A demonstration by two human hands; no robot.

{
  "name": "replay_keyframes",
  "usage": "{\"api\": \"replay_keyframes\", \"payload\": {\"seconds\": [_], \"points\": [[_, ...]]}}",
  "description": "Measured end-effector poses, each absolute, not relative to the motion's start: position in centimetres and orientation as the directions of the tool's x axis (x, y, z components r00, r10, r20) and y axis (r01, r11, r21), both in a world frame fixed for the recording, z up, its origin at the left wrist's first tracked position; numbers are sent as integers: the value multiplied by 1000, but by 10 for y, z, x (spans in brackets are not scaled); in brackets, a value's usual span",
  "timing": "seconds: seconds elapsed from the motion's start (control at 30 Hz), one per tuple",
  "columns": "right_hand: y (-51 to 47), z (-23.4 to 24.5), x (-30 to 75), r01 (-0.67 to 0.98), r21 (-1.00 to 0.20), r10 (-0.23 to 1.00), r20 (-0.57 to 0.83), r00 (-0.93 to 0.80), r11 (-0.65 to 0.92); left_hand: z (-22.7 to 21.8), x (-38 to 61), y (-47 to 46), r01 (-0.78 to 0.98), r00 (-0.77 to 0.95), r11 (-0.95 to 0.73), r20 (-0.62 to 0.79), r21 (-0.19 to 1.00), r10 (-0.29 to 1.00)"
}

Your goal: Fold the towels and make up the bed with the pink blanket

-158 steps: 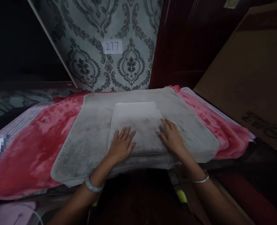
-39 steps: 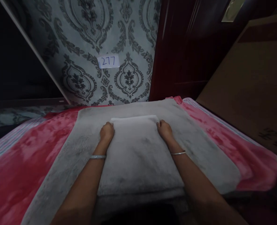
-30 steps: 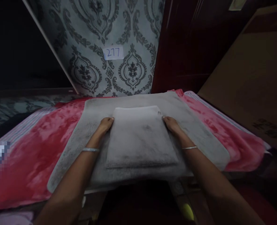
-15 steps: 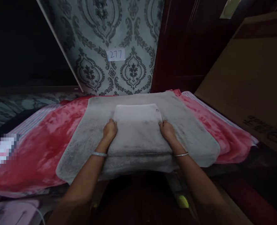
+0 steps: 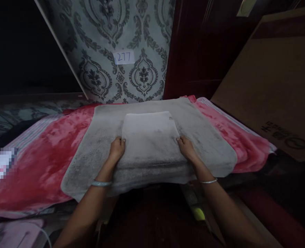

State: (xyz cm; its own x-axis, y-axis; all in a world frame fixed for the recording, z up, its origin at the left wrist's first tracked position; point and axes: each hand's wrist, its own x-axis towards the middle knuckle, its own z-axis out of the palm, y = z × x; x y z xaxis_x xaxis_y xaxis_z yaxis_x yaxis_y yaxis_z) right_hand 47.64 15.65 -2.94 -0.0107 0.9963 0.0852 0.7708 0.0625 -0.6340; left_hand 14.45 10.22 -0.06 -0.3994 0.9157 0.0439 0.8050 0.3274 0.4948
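1. The folded cloth (image 5: 149, 141) is grey, paler at its far part. It lies flat in the middle of a larger grey cloth (image 5: 91, 158), with margins of this one visible on all sides.

2. The left hand (image 5: 117, 148) is at the left side edge of the folded cloth, about midway between its near and far edges. The fingers are curled and seem clamped on this edge; the part under the cloth is hidden.

3. The right hand (image 5: 187, 148) is at the opposite side edge, on nearly the same level, also curled and, as it seems, clamped there. The two hands are well apart, with the folded cloth between them.

4. What is changed: one second ago both hands were closer to the far corners; now they are nearer along the sides. The strip of larger grey cloth at the near side looks wider now, although the camera also moves a little.

5. What this means, in my judgement: the work is in a small adjusting of position, and the folding itself looks already made. The side edges appear rather straight.

6. Under the larger grey cloth there is a red and pink blanket (image 5: 46, 165), showing at left and right. A cardboard box (image 5: 273, 79) stands at the far right.
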Motion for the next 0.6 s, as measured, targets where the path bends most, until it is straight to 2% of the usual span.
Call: {"api": "replay_keyframes", "payload": {"seconds": [0.1, 0.23, 0.43, 0.6], "points": [[155, -29, 472, 804, -593, 993, 112, 23, 49, 4, 151, 100, 822, -437, 373, 55, 430, 898], [149, -33, 469, 877, -479, 994, 73, 79, -34, 5, 154, 95, 836, -473, 454, -14, 309, 881], [163, -36, 479, 753, -658, 999, 9, 39, -23, 1, 135, 105, 793, -428, 382, -13, 474, 904], [203, -25, 481, 681, -732, 1000, 17, 26, -5, 10, 119, 144, 714, -464, 373, 0, 593, 886]]}}
